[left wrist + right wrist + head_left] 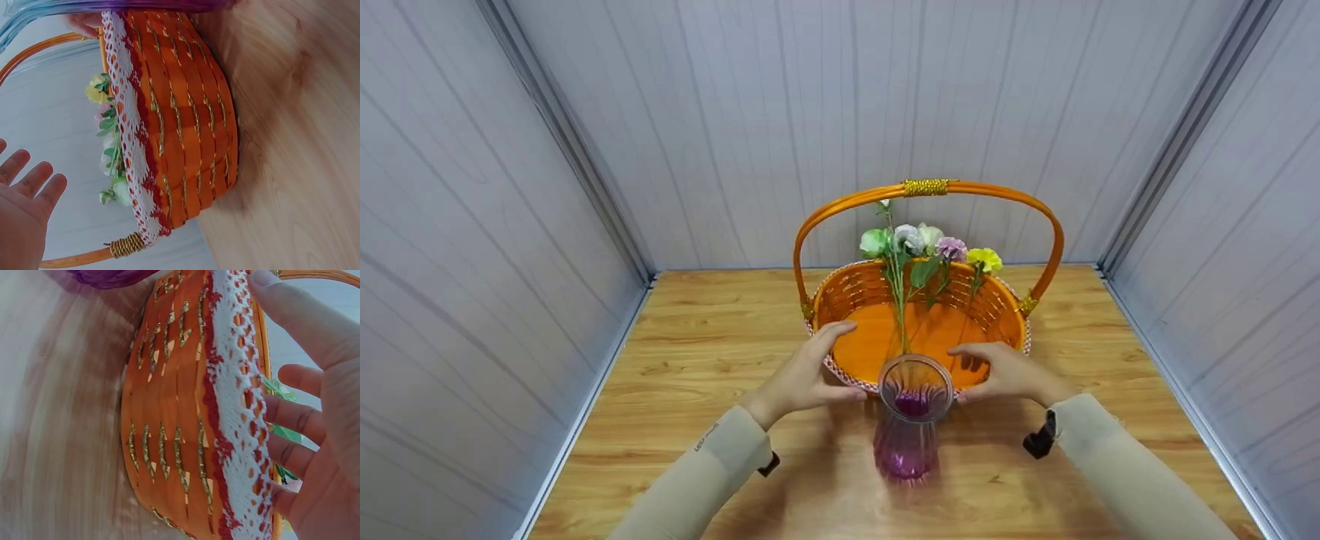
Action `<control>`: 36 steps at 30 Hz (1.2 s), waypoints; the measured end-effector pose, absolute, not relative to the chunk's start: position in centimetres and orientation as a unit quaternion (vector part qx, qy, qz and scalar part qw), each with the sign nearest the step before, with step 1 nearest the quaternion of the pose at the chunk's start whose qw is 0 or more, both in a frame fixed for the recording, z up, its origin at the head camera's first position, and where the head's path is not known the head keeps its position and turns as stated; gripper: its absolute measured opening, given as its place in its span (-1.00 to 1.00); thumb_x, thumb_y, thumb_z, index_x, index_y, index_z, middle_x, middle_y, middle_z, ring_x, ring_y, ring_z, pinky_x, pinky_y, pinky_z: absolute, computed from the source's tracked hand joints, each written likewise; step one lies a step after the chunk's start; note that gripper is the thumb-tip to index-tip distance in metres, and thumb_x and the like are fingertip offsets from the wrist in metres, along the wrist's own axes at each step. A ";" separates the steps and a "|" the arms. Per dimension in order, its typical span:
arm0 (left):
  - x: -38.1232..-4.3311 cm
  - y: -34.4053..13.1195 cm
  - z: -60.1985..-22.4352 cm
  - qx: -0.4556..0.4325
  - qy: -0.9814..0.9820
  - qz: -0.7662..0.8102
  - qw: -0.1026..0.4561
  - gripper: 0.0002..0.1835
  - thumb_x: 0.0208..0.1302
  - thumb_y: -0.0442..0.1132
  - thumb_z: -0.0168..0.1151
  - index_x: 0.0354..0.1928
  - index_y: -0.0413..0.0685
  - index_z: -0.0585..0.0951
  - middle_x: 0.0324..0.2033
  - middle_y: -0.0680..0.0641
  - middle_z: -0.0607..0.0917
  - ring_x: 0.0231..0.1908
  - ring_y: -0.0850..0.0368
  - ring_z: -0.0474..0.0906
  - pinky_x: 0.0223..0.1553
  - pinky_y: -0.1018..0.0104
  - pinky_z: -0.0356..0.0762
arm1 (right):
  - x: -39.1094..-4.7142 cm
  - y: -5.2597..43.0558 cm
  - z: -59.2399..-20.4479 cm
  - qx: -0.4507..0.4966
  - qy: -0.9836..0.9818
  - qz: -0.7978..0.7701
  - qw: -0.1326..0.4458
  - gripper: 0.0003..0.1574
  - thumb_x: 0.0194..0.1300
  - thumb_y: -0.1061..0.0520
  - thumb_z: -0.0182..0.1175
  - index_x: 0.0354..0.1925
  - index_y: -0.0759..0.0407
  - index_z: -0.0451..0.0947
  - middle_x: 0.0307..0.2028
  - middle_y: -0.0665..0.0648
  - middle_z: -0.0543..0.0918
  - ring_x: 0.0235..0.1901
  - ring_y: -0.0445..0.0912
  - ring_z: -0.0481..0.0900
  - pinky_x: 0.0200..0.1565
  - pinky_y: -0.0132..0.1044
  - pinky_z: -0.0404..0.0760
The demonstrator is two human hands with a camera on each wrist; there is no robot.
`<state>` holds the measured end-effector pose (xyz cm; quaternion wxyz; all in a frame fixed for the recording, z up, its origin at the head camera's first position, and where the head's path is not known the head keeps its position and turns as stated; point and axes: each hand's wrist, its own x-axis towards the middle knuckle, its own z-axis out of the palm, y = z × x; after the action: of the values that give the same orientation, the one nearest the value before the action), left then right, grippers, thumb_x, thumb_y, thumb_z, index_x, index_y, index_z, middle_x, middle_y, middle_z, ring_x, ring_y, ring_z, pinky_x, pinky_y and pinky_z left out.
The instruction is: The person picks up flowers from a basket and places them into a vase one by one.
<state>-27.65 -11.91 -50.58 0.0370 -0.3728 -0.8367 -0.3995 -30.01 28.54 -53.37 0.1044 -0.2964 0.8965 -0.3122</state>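
Observation:
A glass vase, clear at the mouth and purple below, stands upright in front of an orange woven basket. My left hand is spread at the basket's front left rim, holding nothing. My right hand hovers at the front right rim with fingers loosely bent, thumb apart and nothing gripped. Several flowers lean on the basket's back rim: a green one, white ones, a pink one and a yellow one. Long green stems run down toward the vase mouth; their lower ends are unclear.
The basket's tall handle arches over the flowers. White and red lace trim edges the rim. Everything stands on a wood-grain table, enclosed by pale panels at the back and both sides.

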 end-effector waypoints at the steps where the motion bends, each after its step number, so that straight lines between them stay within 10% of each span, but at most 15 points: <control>1: -27.6 -11.8 -50.6 -0.377 -0.835 -0.400 0.038 0.07 0.19 0.02 0.69 0.62 -0.18 0.30 0.58 -0.21 0.41 0.58 -0.18 0.35 0.66 -0.19 0.29 | -30.0 28.5 -53.5 -0.297 0.895 -0.314 0.108 0.11 0.18 -0.27 0.64 0.48 0.24 0.50 0.05 0.26 0.75 0.02 0.12 0.68 0.09 0.22 0.76; 36: -25.3 -6.5 -52.0 -0.406 -0.757 -0.511 -0.033 0.07 0.06 -0.10 0.78 0.56 -0.15 0.36 0.38 -0.07 0.65 0.29 0.06 0.66 0.42 0.03 0.65 | -29.9 27.8 -54.9 -0.304 0.887 -0.333 0.101 -0.75 0.28 -0.06 0.60 -0.13 -0.02 0.86 -0.29 -0.08 0.81 -0.34 -0.23 0.52 -0.26 -0.41 0.54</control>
<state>-25.31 -6.47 -52.00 -0.0325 -0.4064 -0.7566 -0.5113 -29.89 27.82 -54.87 0.1013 -0.3045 0.8865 -0.3334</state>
